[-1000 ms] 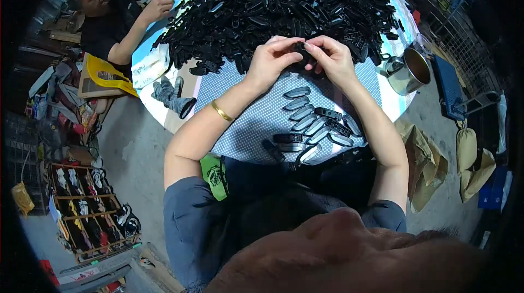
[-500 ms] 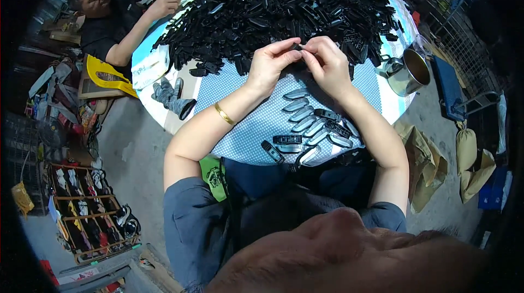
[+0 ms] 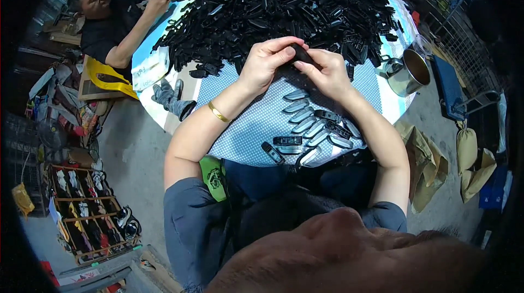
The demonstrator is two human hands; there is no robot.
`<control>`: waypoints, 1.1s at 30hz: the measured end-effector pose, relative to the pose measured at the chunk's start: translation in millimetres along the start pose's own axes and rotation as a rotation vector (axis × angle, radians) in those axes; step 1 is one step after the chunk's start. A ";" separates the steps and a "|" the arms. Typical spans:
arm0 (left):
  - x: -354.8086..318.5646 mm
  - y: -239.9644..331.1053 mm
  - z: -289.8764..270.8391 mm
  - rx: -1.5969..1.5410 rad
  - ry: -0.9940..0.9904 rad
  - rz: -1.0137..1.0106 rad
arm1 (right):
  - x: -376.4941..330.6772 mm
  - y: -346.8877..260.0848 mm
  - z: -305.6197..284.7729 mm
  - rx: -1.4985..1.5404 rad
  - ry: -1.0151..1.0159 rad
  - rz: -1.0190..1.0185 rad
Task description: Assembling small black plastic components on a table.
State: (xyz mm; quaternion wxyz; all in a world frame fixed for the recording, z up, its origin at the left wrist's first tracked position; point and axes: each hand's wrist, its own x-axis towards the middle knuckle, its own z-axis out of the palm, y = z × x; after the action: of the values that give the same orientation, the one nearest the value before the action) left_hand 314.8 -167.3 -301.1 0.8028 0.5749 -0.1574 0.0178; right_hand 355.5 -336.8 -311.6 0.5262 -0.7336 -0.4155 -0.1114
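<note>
My left hand (image 3: 266,64) and my right hand (image 3: 326,75) both grip one small black plastic shell (image 3: 301,53), held between the fingertips just above the table. A gold bangle (image 3: 218,112) sits on my left wrist. Directly behind the hands lies a big heap of black plastic shells (image 3: 278,6). Below my hands, several shells (image 3: 314,126) lie in rows on the dotted blue tablecloth (image 3: 251,129).
A metal mug (image 3: 410,72) stands at the table's right edge. Another person (image 3: 117,17) in black sits at the far left, handling a piece. A wooden crate of parts (image 3: 90,211) is on the floor left; brown sacks (image 3: 469,156) lie right.
My two hands have stayed together on the black shell, shifting slightly while turning it. The person at the left has raised both hands a little.
</note>
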 end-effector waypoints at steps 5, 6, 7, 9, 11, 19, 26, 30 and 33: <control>-1.0 -2.7 -0.7 -0.011 0.008 -0.012 | -2.4 2.5 2.8 -0.103 0.033 -0.067; -1.3 -3.8 -1.3 -0.013 0.008 -0.014 | -2.8 2.5 4.6 -0.084 0.058 -0.093; -0.4 -4.8 -2.6 -0.024 0.007 -0.027 | -2.3 3.1 3.9 -0.084 0.057 -0.093; 2.1 -4.1 -4.9 -0.035 0.006 -0.038 | -0.9 5.8 -0.2 -0.148 -0.088 0.018; 4.9 2.3 -7.4 -0.091 0.018 -0.153 | 8.1 5.4 -15.7 -0.161 -0.217 -0.063; -14.0 5.0 26.6 1.101 -0.336 -0.205 | 18.2 30.0 -58.4 -0.386 -0.138 -0.002; -15.4 -11.9 25.6 1.067 -0.284 0.074 | 11.6 21.8 -38.0 -0.694 -0.179 -0.147; -0.4 -22.7 12.5 1.534 -0.011 0.357 | 9.5 28.0 -27.7 -0.750 -0.170 -0.216; 2.3 -27.7 19.4 1.729 -0.016 0.435 | 11.0 24.7 -31.6 -0.771 -0.201 -0.216</control>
State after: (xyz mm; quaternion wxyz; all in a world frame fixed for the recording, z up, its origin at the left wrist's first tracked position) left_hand 318.3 -195.1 -320.3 0.0660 0.9372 -0.2001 0.2781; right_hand 389.1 -361.2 -308.4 0.1550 -0.8363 -0.4674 -0.2411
